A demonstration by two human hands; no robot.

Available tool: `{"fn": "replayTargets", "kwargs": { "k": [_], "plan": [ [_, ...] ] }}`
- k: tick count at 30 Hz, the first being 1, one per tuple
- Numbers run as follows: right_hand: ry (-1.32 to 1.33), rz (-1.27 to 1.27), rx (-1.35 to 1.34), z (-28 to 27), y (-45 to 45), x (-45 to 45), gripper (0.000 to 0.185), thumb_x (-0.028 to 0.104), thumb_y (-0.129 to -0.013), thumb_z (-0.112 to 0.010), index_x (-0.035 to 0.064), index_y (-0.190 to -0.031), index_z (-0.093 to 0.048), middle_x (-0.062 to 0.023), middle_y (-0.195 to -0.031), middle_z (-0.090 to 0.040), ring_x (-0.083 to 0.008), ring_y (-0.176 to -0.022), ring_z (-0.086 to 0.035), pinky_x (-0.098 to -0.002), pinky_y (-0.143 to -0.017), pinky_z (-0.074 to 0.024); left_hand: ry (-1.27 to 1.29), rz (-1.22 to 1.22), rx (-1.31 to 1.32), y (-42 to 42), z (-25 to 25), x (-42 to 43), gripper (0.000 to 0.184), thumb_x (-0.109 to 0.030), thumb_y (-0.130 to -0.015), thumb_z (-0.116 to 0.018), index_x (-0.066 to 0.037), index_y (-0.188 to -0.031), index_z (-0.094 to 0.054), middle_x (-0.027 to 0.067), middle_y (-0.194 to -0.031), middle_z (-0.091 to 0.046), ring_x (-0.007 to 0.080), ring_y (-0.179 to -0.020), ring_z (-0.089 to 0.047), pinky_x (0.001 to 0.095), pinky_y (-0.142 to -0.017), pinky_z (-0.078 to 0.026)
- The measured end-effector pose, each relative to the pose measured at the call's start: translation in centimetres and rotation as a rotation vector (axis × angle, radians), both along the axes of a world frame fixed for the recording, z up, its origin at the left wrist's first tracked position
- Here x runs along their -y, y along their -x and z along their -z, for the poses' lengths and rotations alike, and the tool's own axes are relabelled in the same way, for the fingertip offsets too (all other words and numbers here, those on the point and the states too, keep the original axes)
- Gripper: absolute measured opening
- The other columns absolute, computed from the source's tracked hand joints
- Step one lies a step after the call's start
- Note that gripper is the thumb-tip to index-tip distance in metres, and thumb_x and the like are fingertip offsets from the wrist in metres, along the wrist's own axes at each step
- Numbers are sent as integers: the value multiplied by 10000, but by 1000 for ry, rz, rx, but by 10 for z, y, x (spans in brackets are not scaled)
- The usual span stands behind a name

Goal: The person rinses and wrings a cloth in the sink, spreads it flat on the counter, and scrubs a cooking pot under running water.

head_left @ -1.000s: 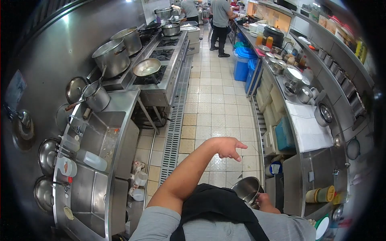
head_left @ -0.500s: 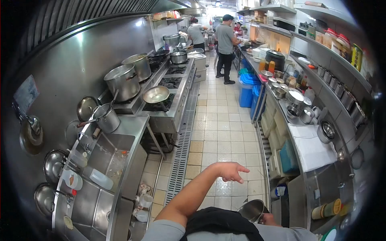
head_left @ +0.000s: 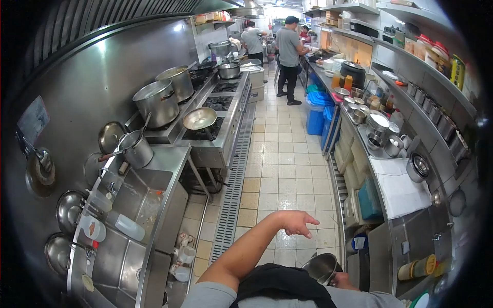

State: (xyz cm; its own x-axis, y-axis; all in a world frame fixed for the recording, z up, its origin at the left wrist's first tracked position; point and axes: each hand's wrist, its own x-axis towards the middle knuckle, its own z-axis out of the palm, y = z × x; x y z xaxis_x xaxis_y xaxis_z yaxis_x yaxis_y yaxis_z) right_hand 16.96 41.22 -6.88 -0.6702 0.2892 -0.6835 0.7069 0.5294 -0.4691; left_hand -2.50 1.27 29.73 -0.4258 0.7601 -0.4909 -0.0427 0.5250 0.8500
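My left hand [head_left: 299, 224] reaches out over the tiled floor with nothing in it. A finger and the thumb stand apart, and the arm is bent across in front of my body. Low at my right side, my right hand [head_left: 343, 280] grips the rim of a deep metal bowl [head_left: 322, 269]. The bowl is tilted, and its dark inner wall faces up; its contents cannot be made out. Part of my right hand is hidden by the bowl and the sleeve. A black apron [head_left: 280, 285] covers my front.
On the left are a double sink [head_left: 128, 256], a saucepan [head_left: 137, 149], large stockpots [head_left: 155, 105] and a frying pan [head_left: 200, 119] on the stove. Shelves and a counter with a white cloth [head_left: 399, 187] line the right. Two co-workers [head_left: 288, 51] stand farther down the aisle, near blue bins [head_left: 316, 110].
Very little differs. The view has tipped slightly, and my left hand sits a touch lower. My right hand keeps its hold on the metal bowl.
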Motion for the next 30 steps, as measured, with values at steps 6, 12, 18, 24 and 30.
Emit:
{"fn": "replayTargets", "kwargs": {
  "k": [6, 12, 18, 24, 30],
  "plan": [
    [-223, -281, -105, -17, -17, 24, 237, -26, -763, -577, -39, -982, -667, -153, -936, -693, -226, -782, -669, -416, -620, -522, -7, 12, 3, -5, 14, -2, 737, -190, -806, -682, -107, -1452, -336, -23, -545, -325, 106, -454, -318, 274, -395, -291],
    [-46, -98, 66, -40, 9, 29, 279, 22, -791, -604, 66, -1057, -679, -114, -962, -694, -195, -828, -677, -371, -691, -531, 34, 17, -37, -5, 12, 3, 731, -207, -806, -688, -117, -1448, -349, -7, -580, -372, 110, -473, -330, 280, -400, -297],
    [-364, -444, -121, 34, 18, 7, 268, 265, -769, -635, 12, -843, -687, -157, -845, -679, -309, -750, -671, -450, -611, -512, 95, -215, -34, -5, 56, 38, 737, -252, -808, -725, -145, -1440, -361, 28, -604, -489, 128, -481, -463, 293, -442, -446],
    [138, -811, -866, 23, -1, -17, 125, 73, -789, -600, 46, -684, -539, -113, -629, -490, -288, -553, -488, -420, -501, -357, 133, -825, -131, -69, 159, 204, 754, -324, -731, -751, -23, -1350, -445, 151, -1047, -663, 210, -833, -643, 345, -712, -507],
    [323, 610, 71, -47, 56, 79, 155, 74, -866, -532, 31, -717, -533, -85, -595, -475, -206, -475, -459, -364, -419, -366, 516, -1692, -426, -235, 152, 407, 765, -279, -717, -773, -12, -1355, -445, 213, -1272, -546, 289, -1208, -513, 368, -999, -417]
  ]
}}
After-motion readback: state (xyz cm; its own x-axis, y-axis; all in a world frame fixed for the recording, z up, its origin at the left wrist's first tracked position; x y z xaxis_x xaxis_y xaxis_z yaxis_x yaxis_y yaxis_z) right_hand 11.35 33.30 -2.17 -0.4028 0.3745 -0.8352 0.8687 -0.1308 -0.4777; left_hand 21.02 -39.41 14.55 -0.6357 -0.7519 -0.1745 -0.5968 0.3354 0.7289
